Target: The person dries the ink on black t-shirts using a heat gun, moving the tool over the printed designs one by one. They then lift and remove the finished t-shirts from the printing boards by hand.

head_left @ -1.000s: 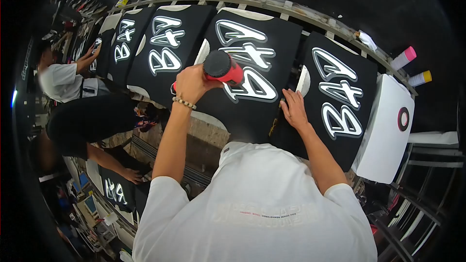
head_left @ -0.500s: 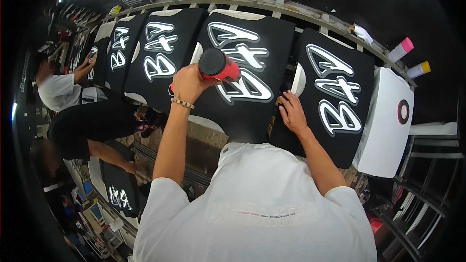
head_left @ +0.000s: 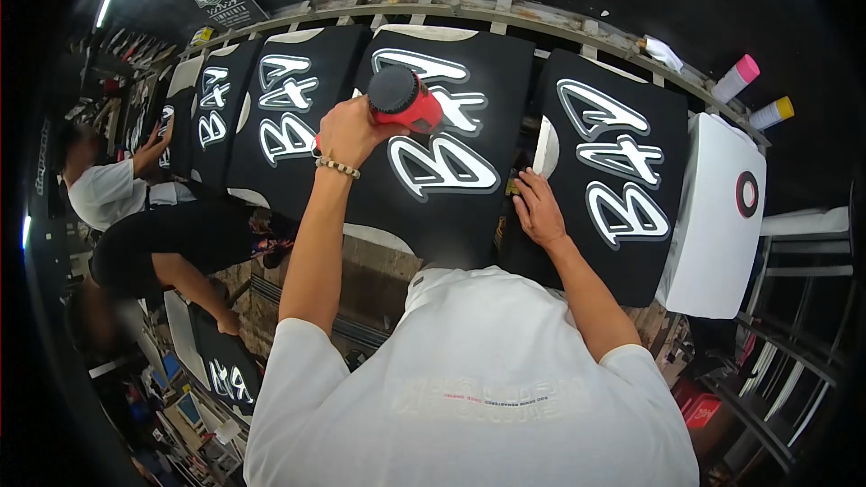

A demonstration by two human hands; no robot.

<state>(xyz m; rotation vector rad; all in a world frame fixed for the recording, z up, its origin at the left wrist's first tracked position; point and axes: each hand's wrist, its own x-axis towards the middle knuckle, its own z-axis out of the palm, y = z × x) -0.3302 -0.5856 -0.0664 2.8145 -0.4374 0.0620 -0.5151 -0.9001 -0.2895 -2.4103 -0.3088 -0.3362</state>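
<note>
My left hand (head_left: 350, 133), with a beaded bracelet at the wrist, is wrapped around a red heat gun (head_left: 417, 114) with a black round rear end. The heat gun is over a black shirt panel (head_left: 433, 225) printed with large white, grey-edged letters, and it covers part of the middle letter. My right hand (head_left: 540, 207) lies with fingers extended at the left edge of the neighbouring black shirt panel (head_left: 564, 257), which bears the same lettering. Its fingertips are by the dark gap between the two panels, where a small yellowish thing shows.
More printed black panels (head_left: 311, 144) line the rail on the left, where a person in a white shirt (head_left: 106, 169) works. Another person's arm (head_left: 194, 284) reaches toward a lower panel (head_left: 221, 343). A white board (head_left: 717, 216) and two spray cans (head_left: 735, 78) are at right.
The heat gun has moved up from the lower letter toward the middle one, uncovering more of the lower letter. My right hand stays by the gap. The view has shifted slightly.
</note>
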